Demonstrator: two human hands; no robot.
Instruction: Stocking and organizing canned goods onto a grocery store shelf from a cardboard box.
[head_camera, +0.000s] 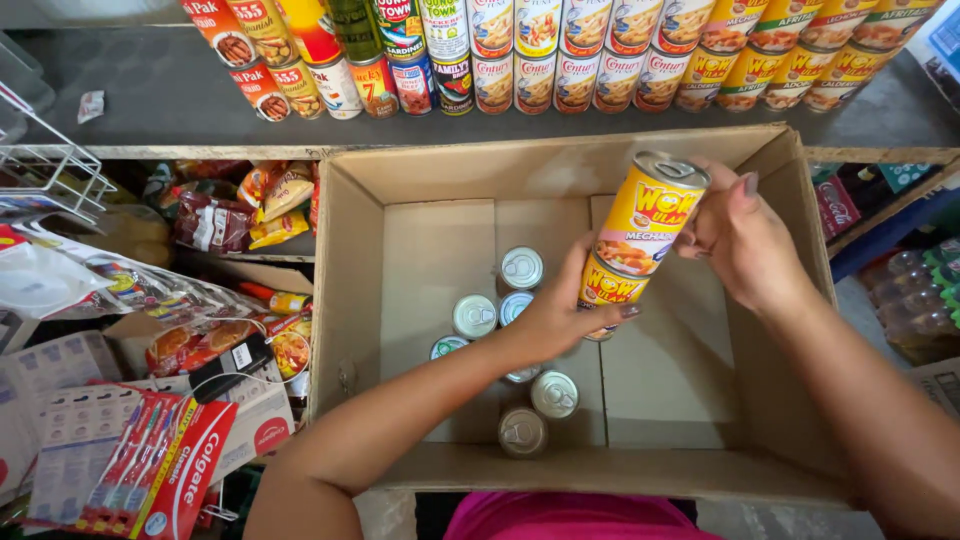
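Two bare forearms reach forward from the bottom of the view, angled toward each other. The left hand (565, 315) is raised, its palm turned right, with the fingers curled and the thumb lying across toward the right. The right hand (742, 240) sits a little higher, wrist bent, fingers curved inward toward the left hand, fingernails visible. Both hands are closed in a grip.

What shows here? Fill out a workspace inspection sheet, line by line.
Surface: open cardboard box, bare floor at right.
Job's things: two stacked yellow cans held above the box; several silver-topped cans standing inside.
Clutter: snack packets and toothpaste cartons at left.
Grippers: left hand grips the lower can, right hand the upper.
Cables: nothing seen.
Surroundings: shelf with rows of tinned food; wire rack at left.
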